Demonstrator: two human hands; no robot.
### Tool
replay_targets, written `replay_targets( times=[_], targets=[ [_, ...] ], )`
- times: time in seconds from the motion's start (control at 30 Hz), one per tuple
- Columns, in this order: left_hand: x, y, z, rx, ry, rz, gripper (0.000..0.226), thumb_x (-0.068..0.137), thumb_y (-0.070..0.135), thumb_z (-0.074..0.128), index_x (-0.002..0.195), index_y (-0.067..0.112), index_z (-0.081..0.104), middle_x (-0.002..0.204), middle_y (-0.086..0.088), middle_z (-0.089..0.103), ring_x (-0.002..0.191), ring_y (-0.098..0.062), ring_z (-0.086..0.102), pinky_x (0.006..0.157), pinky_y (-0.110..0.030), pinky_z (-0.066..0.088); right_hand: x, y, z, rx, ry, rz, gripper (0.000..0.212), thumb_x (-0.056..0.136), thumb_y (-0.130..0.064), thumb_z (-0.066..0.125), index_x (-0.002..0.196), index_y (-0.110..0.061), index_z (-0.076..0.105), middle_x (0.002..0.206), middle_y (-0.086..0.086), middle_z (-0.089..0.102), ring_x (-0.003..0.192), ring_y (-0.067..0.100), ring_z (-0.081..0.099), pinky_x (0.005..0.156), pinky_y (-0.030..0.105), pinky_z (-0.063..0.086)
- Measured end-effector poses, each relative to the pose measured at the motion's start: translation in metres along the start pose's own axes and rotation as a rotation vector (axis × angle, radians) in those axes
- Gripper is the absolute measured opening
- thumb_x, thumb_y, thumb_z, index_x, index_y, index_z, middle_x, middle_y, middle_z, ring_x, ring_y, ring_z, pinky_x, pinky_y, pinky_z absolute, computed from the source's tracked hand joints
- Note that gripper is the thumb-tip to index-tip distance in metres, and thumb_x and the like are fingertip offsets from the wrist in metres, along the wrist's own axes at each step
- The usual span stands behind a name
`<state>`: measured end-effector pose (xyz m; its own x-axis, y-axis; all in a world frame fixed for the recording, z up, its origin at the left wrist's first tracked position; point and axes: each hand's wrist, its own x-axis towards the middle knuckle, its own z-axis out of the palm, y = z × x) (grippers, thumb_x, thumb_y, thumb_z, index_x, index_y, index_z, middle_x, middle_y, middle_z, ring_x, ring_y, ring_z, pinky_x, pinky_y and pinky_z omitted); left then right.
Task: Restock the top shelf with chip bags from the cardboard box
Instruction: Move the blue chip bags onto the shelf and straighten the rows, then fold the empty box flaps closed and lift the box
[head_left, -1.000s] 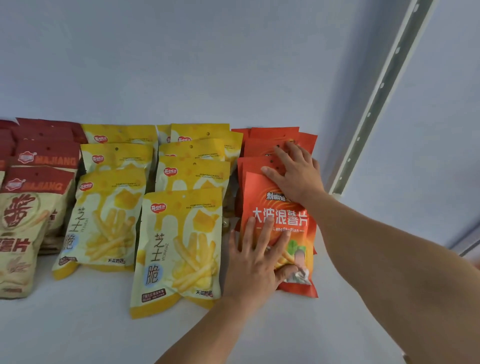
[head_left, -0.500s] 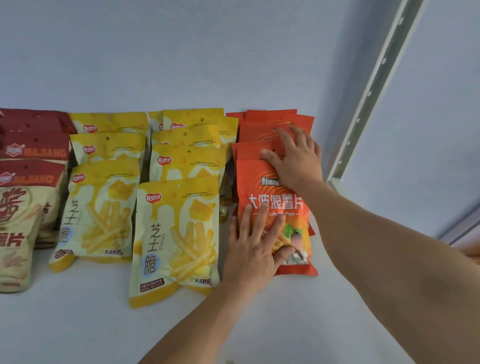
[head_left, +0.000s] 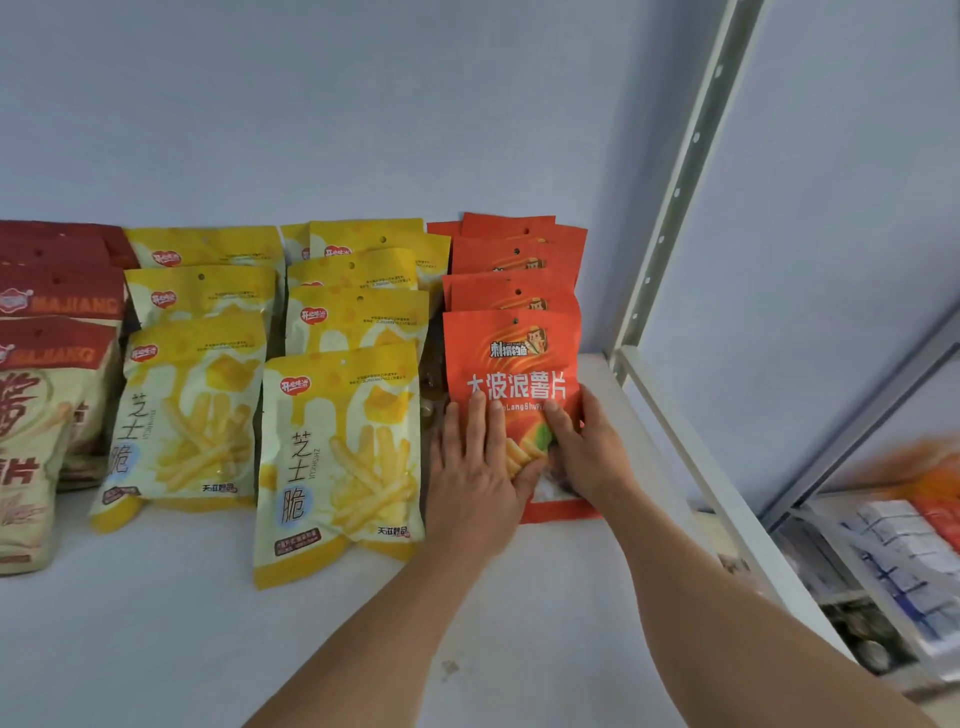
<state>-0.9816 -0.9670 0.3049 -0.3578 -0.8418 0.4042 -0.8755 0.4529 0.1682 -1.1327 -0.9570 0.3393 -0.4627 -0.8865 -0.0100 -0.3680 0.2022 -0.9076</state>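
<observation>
Both your hands sit on the front orange chip bag (head_left: 511, 364), right of centre in the frame, at the head of the orange row (head_left: 511, 249) on the white shelf (head_left: 156, 649). Your left hand (head_left: 475, 478) lies flat on the bag's lower left, fingers straight and spread, thumb pressing its lower middle. Your right hand (head_left: 589, 452) rests on the lower right edge, fingers pressed to the face; whether the thumb wraps the edge, you cannot tell. Two yellow rows (head_left: 337, 457) stand just left, red bags (head_left: 47, 358) at far left. A metal upright (head_left: 680, 176) runs along the right.
</observation>
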Motion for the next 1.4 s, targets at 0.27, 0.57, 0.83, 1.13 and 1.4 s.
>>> replay_targets(
  times=[0.27,0.57,0.83,1.13,1.4],
  targets=[
    [0.000,0.000,-0.006,0.018,0.074,0.069,0.083,0.098,0.067,0.026,0.154,0.006,0.035,0.162,-0.015,0.032,0.147,-0.039,0.033,0.116,-0.056,0.032,-0.014,-0.011,-0.004,-0.141,0.030,0.029,0.067,0.090,-0.070,0.047,0.141,-0.026,0.042,0.133,0.000,0.061,0.112,0.023,0.063,0.097,0.048,0.053],
    [-0.018,-0.001,-0.033,0.037,0.148,0.087,0.071,0.100,0.057,0.033,0.145,0.004,0.049,0.152,-0.017,0.047,0.139,-0.038,0.044,0.113,-0.053,0.036,-0.063,-0.012,-0.016,-0.359,0.032,0.036,0.073,0.098,-0.064,0.037,0.156,-0.022,0.023,0.157,0.005,0.038,0.136,0.029,0.047,0.106,0.046,0.042],
    [-0.091,-0.026,-0.071,0.213,0.139,0.167,0.011,0.087,0.022,0.068,0.085,0.013,0.073,0.092,-0.004,0.068,0.092,-0.029,0.063,0.081,-0.042,0.049,-0.129,-0.001,-0.035,-0.896,0.007,-0.435,0.046,0.105,-0.047,0.033,0.140,-0.021,0.049,0.143,0.004,0.053,0.132,0.029,0.047,0.108,0.043,0.033],
    [-0.269,-0.001,-0.151,0.358,-0.125,0.032,0.021,0.096,0.021,0.054,0.096,0.012,0.073,0.094,-0.006,0.071,0.090,-0.029,0.067,0.077,-0.039,0.049,-0.259,0.014,-0.028,-1.027,-0.259,-0.818,0.036,0.104,-0.035,0.044,0.122,-0.015,0.067,0.126,0.006,0.065,0.117,0.031,0.058,0.101,0.041,0.038],
    [-0.445,0.007,-0.203,0.489,-0.284,-0.136,0.028,0.105,0.025,0.039,0.112,0.016,0.064,0.109,-0.002,0.067,0.097,-0.022,0.062,0.073,-0.033,0.046,-0.407,0.018,0.003,-0.975,-0.468,-1.029,0.037,0.104,-0.036,0.035,0.119,-0.019,0.065,0.123,0.003,0.064,0.116,0.027,0.057,0.104,0.040,0.039]
  ],
)
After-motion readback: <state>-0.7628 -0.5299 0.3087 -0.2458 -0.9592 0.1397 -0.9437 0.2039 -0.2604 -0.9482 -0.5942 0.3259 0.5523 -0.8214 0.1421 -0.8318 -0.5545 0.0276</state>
